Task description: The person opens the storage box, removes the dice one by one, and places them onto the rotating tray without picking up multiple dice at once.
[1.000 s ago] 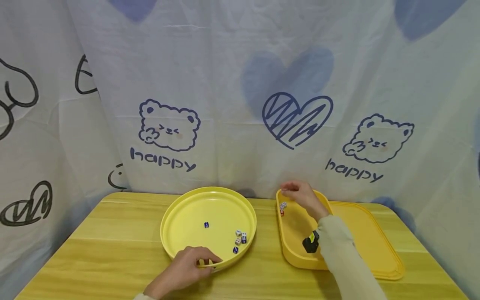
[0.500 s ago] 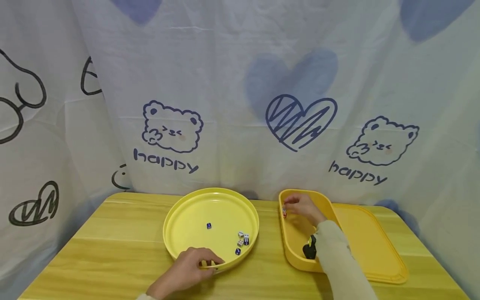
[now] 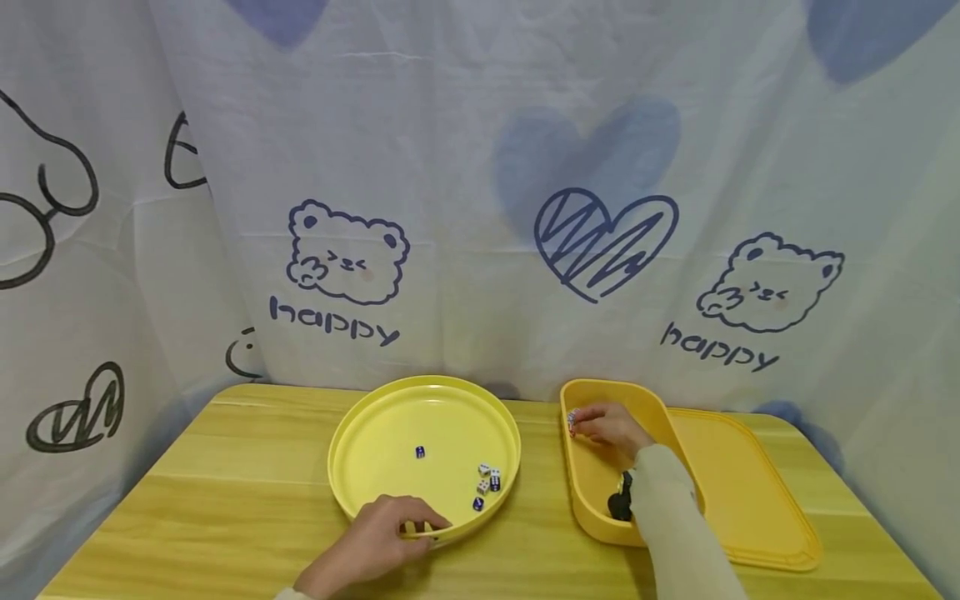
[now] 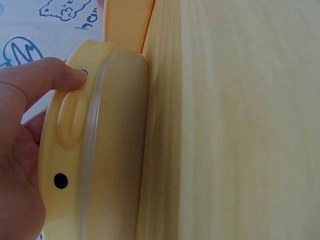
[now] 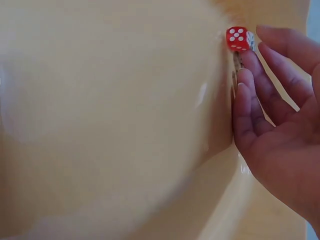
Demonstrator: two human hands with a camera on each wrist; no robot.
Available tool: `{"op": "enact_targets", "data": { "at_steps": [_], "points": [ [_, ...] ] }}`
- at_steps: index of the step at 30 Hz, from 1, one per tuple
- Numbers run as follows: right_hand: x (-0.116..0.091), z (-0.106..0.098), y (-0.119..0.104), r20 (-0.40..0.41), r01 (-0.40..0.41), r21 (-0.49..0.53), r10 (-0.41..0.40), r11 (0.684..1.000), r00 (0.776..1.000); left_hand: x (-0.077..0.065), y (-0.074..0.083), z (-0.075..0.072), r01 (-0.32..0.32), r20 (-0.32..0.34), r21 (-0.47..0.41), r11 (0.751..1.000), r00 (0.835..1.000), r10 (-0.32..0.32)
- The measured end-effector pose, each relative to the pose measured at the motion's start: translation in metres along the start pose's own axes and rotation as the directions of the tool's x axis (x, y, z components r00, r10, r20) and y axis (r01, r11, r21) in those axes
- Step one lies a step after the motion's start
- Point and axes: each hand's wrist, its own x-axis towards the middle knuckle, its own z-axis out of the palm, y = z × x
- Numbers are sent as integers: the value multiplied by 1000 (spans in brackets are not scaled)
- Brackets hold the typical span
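Observation:
My left hand (image 3: 386,533) grips the front rim of a round yellow tray (image 3: 375,417), the thumb outside in the left wrist view. Inside the tray, several dice lie at the right, including a blue die (image 3: 477,504) and a white die (image 3: 483,487). Another blue die (image 3: 420,452) sits alone near the middle. My right hand (image 3: 615,429) reaches into an orange-yellow box (image 3: 592,521), its fingers extended beside its left wall. By those fingertips are a red die (image 5: 237,38) and a white die (image 5: 250,40); fingers partly cover what lies behind them.
Under my right forearm, a black and yellow object (image 3: 620,500) lies in the box, partly hidden by the sleeve. A flat orange-yellow lid (image 3: 757,492) lies right of the box on the wooden table (image 3: 210,483). A printed cloth (image 3: 465,167) hangs behind.
My right hand has come down into the box to the dice at its left wall. The left hand keeps its grip on the tray. The head view has shifted slightly.

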Motion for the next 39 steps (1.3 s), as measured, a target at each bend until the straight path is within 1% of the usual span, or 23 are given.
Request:
{"op": "enact_targets", "data": {
  "at_steps": [2, 5, 6, 7, 10, 13, 14, 16, 20, 23, 27, 31, 33, 37, 39],
  "points": [
    [0, 0, 2, 8, -12, -25, 12, 1000, 1000, 0, 1, 0, -2, 4, -2, 1000, 1000, 2],
    [3, 0, 7, 8, -7, -45, 7, 999, 1000, 0, 2, 0, 6, 7, 0, 1000, 1000, -6],
    [5, 0, 10, 11, -3, -51, 3, 999, 1000, 0, 2, 0, 10, 9, -1, 1000, 1000, -10],
    [9, -1, 14, 29, 26, -49, -25, 998, 999, 0, 2, 0, 14, 11, -3, 1000, 1000, -14],
    [14, 0, 19, 38, 42, -84, -39, 996, 999, 1, 2, 0, 15, 13, -1, 1000, 1000, -15],
    [15, 3, 16, 17, 25, -130, -23, 991, 1000, 1, 1, 0, 12, 16, 2, 1000, 1000, -12],
    [14, 5, 13, -5, -4, -154, 3, 988, 1000, 2, 1, 0, 9, 15, 7, 1000, 1000, -9],
    [11, 7, 9, -23, -14, -172, 11, 985, 1000, 2, 0, 1, 5, 11, 12, 1000, 1000, -5],
    [8, 10, 6, -44, -27, -160, 20, 987, 999, 2, 0, 1, 5, 7, 18, 1000, 1000, -5],
    [10, 10, 6, -50, -38, -149, 31, 988, 998, 1, 0, 1, 9, 6, 14, 1000, 1000, -9],
    [10, 10, 6, -38, -27, -163, 21, 986, 999, 0, 1, 0, 19, 8, 1, 1000, 1000, -19],
    [7, 8, 5, -10, 2, -179, -4, 984, 1000, 0, 1, 0, 26, 11, -4, 1000, 1000, -26],
    [6, 6, 6, 2, 8, -168, -8, 986, 1000, 0, 1, 0, 27, 14, -3, 1000, 1000, -27],
    [5, 3, 9, 7, -15, -114, 16, 993, 1000, 0, 2, 0, 29, 18, -6, 1000, 999, -29],
    [5, 1, 11, 16, -11, -92, 12, 996, 1000, -1, 2, 1, 33, 20, -11, 999, 999, -33]
  ]
}}
